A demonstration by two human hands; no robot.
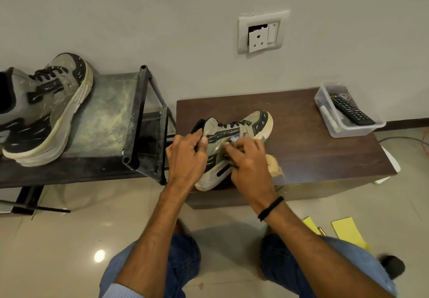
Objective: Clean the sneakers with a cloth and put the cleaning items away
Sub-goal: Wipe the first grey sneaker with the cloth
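A beige and black sneaker (253,121) lies tilted on its side on the low brown table (308,156). My left hand (185,158) grips its heel and collar. My right hand (249,162) presses a tan cloth (275,166) against the shoe's side; most of the cloth is hidden under the fingers. The matching second sneaker (46,112) stands upright on the dark metal rack (109,116) at the left, apart from both hands.
A clear plastic box (325,102) holding a remote control (350,110) stands at the table's back right corner. A wall socket (262,33) is above the table. Yellow paper pieces (348,230) lie on the tiled floor by my right knee.
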